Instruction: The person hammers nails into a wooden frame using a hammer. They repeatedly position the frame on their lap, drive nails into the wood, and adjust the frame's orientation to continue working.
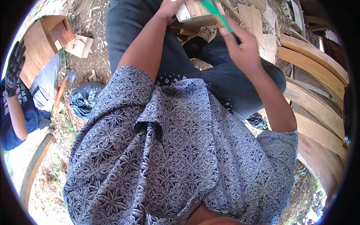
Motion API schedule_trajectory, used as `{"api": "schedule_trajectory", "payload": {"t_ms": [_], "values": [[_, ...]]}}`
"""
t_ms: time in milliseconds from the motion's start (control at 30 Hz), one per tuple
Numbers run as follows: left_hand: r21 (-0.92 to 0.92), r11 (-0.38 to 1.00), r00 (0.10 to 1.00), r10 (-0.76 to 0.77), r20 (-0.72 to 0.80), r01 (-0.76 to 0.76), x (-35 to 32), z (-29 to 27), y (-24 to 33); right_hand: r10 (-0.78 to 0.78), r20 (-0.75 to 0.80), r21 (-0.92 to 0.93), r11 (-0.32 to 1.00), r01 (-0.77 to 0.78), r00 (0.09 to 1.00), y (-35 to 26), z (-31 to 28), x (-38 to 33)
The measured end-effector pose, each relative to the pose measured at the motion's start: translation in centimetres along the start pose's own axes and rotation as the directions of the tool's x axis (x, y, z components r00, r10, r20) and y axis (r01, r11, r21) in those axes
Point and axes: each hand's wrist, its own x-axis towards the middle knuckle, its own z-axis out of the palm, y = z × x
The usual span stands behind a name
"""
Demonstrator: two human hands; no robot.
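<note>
My right hand (243, 47) is closed round the black grip of a green tool (212, 8), which slants up and left over a pale wooden piece (200, 11). The tool is smeared by motion and its far end is cut off at the top edge, so its kind does not show. My left hand (170, 9) grips the left end of the wooden piece, with its fingertips partly out of the picture. That piece lies just beyond my bent legs (240, 80), near a foot in a dark shoe (195, 47).
Curved planks (315, 97) are stacked at the right. Wood scraps (251, 18) lie ahead. At the left, a person's gloved hand (15, 62) rests against a wooden box (37, 48). A hatchet (61, 90) and a black plastic bag (84, 101) lie nearby.
</note>
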Motion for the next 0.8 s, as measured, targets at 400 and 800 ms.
{"api": "schedule_trajectory", "payload": {"t_ms": [400,800], "values": [[0.092,0.994,0.997,-0.060,0.045,0.056,0.7,-1.4,-0.2,0.019,0.132,-0.252,0.968,0.016,0.991,2.2,0.4,-0.3],[0.043,0.998,0.999,-0.037,0.036,0.035,0.5,-1.1,0.1,0.035,0.145,-0.258,0.966,0.003,0.989,0.3,-0.3,0.8]]}}
